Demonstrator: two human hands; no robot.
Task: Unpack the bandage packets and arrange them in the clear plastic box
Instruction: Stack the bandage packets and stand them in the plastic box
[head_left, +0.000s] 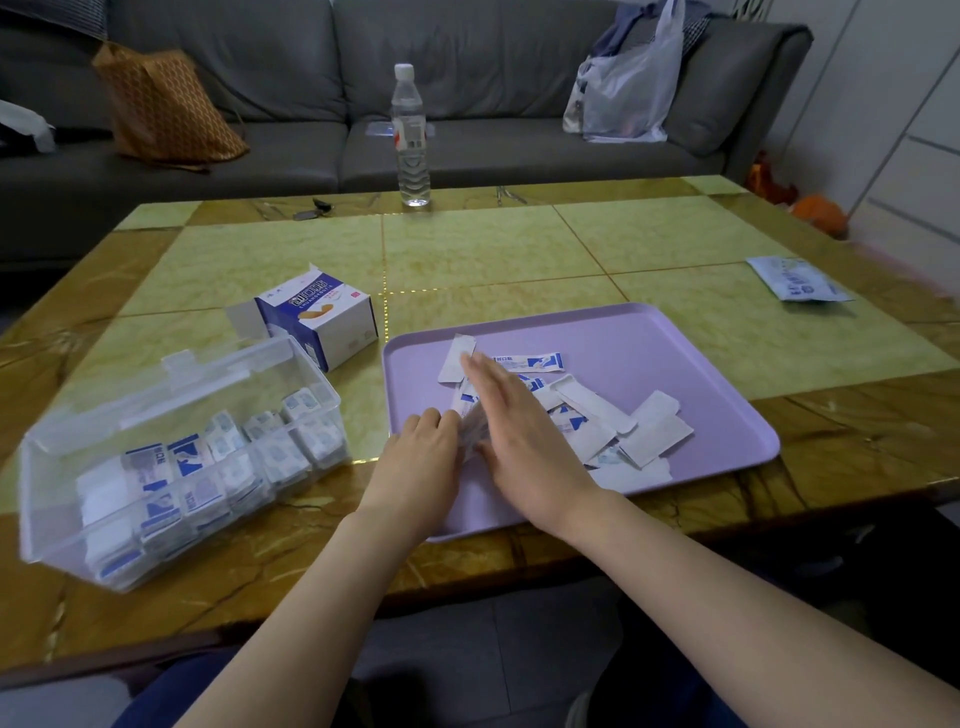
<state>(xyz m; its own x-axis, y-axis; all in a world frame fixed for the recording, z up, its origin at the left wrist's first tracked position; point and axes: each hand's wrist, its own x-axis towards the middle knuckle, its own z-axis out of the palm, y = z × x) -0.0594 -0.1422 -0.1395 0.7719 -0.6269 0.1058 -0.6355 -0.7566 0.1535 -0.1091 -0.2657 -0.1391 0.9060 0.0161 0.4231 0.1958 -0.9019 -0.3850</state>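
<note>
A: Take the lilac tray (701, 364) as the reference. What are the hands doing on it?

B: Both are over its near-left part. The left hand (421, 457) is curled around a small stack of bandage packets (474, 428), gripping it from the left side. The right hand (524, 431) is flat, fingers straight and together, its palm pressed against the other side of that stack; it grasps nothing itself.

A: And the other packets?

B: A loose heap of packets (613, 421) lies in the middle of the tray, just right of the right hand, some face up with blue print, some showing plain white backs.

A: Where is the clear plastic box (130, 431)?

B: Left of the tray, on the table (519, 249), tilted, lid open. Rows of blue-and-white packets stand inside it, filling most of its floor.

A: Anything readable?

B: The bandage carton (322, 317), behind the tray's left corner with its flap open, carries large blue Chinese characters and a line of Latin letters beneath, too small to read surely. The packets have short blue Chinese print, blurred.

A: Anything else?

B: A water bottle (410, 140) stands at the table's far edge, well behind the tray. A flat blue-printed pouch (797, 280) lies far to the tray's right.
</note>
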